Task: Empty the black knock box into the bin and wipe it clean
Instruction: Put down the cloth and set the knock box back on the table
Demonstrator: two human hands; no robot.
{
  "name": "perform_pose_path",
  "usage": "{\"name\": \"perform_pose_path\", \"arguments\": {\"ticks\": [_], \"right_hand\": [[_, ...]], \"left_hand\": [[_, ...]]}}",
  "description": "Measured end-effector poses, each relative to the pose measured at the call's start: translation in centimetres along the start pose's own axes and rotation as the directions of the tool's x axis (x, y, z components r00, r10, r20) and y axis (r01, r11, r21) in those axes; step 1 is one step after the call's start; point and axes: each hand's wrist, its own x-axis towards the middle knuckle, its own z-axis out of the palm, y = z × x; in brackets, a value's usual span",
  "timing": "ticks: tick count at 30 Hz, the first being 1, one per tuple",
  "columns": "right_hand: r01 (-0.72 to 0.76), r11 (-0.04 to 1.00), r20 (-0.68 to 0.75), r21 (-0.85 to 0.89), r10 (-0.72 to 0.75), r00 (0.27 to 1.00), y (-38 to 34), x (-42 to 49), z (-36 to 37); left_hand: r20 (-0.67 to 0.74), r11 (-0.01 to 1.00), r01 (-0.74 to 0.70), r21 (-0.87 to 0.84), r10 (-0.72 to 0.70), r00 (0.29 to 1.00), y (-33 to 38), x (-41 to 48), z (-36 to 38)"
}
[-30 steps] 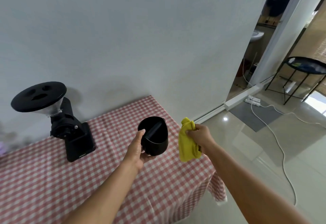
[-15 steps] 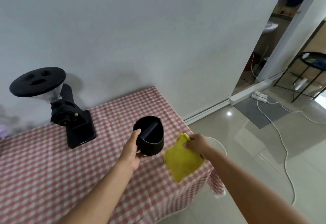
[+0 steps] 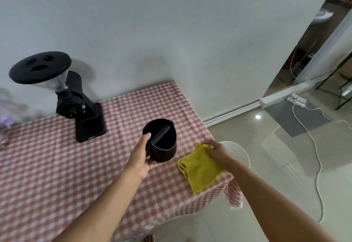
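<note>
The black knock box (image 3: 164,147) stands upright on the red-checked tablecloth (image 3: 57,165), its bar across the open top. My left hand (image 3: 142,156) grips it from the near left, thumb over the rim and fingers round the wall. A yellow cloth (image 3: 198,171) lies flat by the table's right corner. My right hand (image 3: 217,151) rests on the cloth's far end with its fingers spread. A white bin (image 3: 241,152) shows as a curved rim on the floor just beyond that corner, mostly hidden behind my right arm and the table.
A black coffee grinder (image 3: 80,108) with a wide hopper stands at the back left against the white wall. On the tiled floor to the right lie a white power strip (image 3: 297,100) and its cable (image 3: 318,156). A doorway opens at the far right.
My right hand lowered the hanging yellow cloth onto the table corner, where it now lies flat. My left hand kept hold of the knock box, which came down a little towards the table.
</note>
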Motion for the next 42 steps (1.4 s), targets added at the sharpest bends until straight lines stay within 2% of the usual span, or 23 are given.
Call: {"name": "perform_pose_path", "arguments": {"ticks": [4, 7, 10, 13, 16, 18, 23, 25, 30, 32, 38, 42], "right_hand": [[0.027, 0.99, 0.019, -0.136, -0.025, 1.0, 1.0, 0.2, -0.5], [-0.032, 0.97, -0.085, -0.243, 0.011, 0.996, 0.9, -0.4, -0.8], [-0.081, 0.961, -0.163, -0.265, 0.038, 0.986, 0.6, -0.1, -0.9], [0.0, 0.938, -0.166, -0.346, -0.061, 0.984, 0.2, 0.5, -0.7], [0.234, 0.807, -0.028, -0.542, -0.295, 0.955, -1.0, 0.9, -0.1], [0.362, 0.699, 0.12, -0.616, -0.37, 0.921, -2.0, 1.2, 0.7], [0.492, 0.482, 0.325, -0.725, -0.391, 0.861, -3.4, 1.5, 2.5], [0.485, 0.445, 0.355, -0.753, -0.346, 0.869, -3.8, 1.6, 2.6], [0.46, 0.415, 0.404, -0.785, -0.22, 0.888, -4.5, 1.7, 2.0], [0.438, 0.433, 0.407, -0.788, -0.167, 0.898, -4.8, 1.7, 1.7], [0.339, 0.589, 0.356, -0.733, -0.092, 0.93, -4.8, 1.7, 1.7], [0.319, 0.684, 0.396, -0.656, -0.048, 0.917, -5.2, 1.4, 1.5]], "left_hand": [[-0.007, 1.0, -0.005, 0.013, 0.006, 1.0, -0.1, 0.1, 0.6], [-0.003, 1.0, -0.005, 0.031, 0.006, 1.0, -0.2, 0.1, 1.0], [-0.005, 1.0, -0.002, 0.031, 0.002, 1.0, -0.4, 0.1, 1.1], [-0.024, 0.999, -0.008, 0.031, 0.009, 1.0, -0.5, 0.1, 1.1], [-0.043, 1.0, -0.017, 0.024, 0.018, 0.999, -0.3, 0.0, 0.9], [-0.047, 1.0, -0.026, 0.014, 0.026, 0.999, -0.2, -0.2, 0.7], [-0.067, 0.999, -0.039, -0.009, 0.038, 0.997, 0.0, -0.6, 0.1], [-0.068, 0.999, -0.044, -0.005, 0.043, 0.997, -0.1, -0.7, -0.1], [-0.064, 0.999, -0.047, 0.007, 0.047, 0.997, -0.3, -1.0, -0.5], [-0.074, 0.999, -0.04, 0.008, 0.041, 0.996, -0.4, -1.0, -0.6], [-0.095, 0.999, -0.031, 0.02, 0.033, 0.995, -0.7, -1.1, -0.2], [-0.1, 0.999, -0.027, 0.044, 0.031, 0.995, -0.9, -1.3, -0.2]]}}
